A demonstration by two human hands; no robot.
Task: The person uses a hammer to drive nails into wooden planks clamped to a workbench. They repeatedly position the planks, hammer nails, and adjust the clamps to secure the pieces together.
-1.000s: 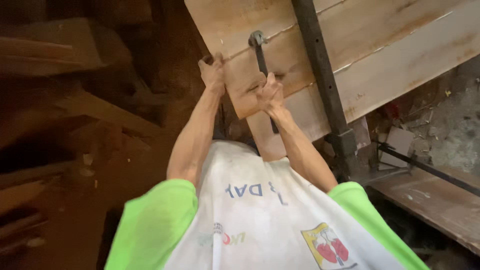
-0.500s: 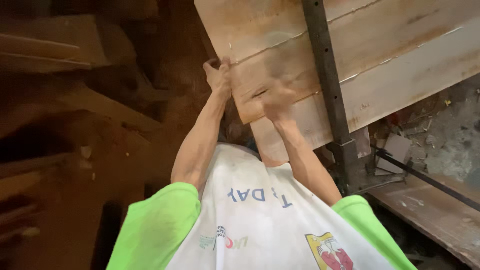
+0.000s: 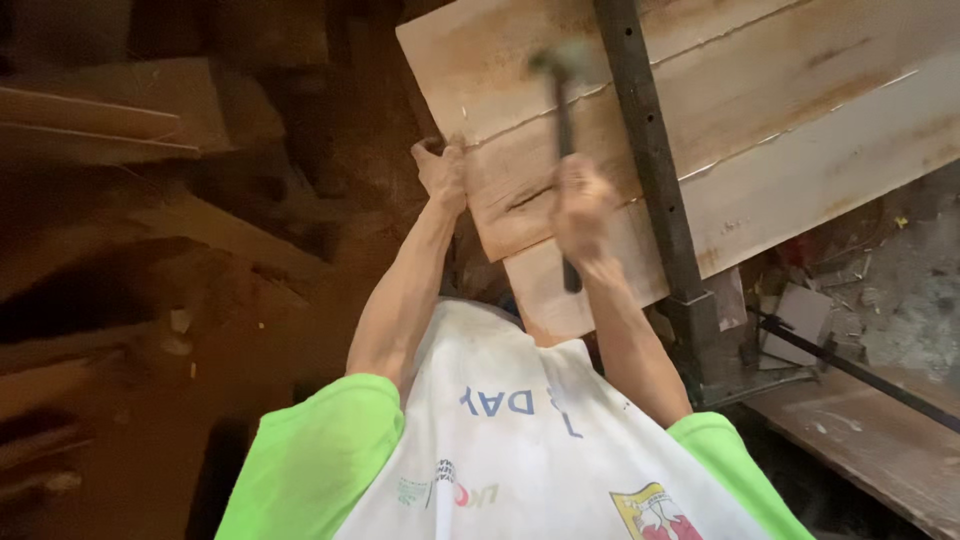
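Note:
My right hand (image 3: 583, 210) is shut on the dark handle of a hammer (image 3: 563, 120). The hammer head is raised and blurred over the upper plank of a panel of light wooden planks (image 3: 800, 150). My left hand (image 3: 443, 172) grips the left edge of the middle plank. A black metal bar clamp (image 3: 650, 170) runs across the planks just right of my right hand. A white apron and green sleeves fill the bottom of the view.
Dark wooden boards (image 3: 100, 130) are stacked at the left. A brown dusty floor (image 3: 150, 430) lies below them. A second dark bar (image 3: 860, 370) and a plank lie at the lower right beside rubble (image 3: 900, 280).
The hammer has swung up off the plank and now blurs above the upper board. My left hand keeps its hold on the plank edge. The view has shifted slightly.

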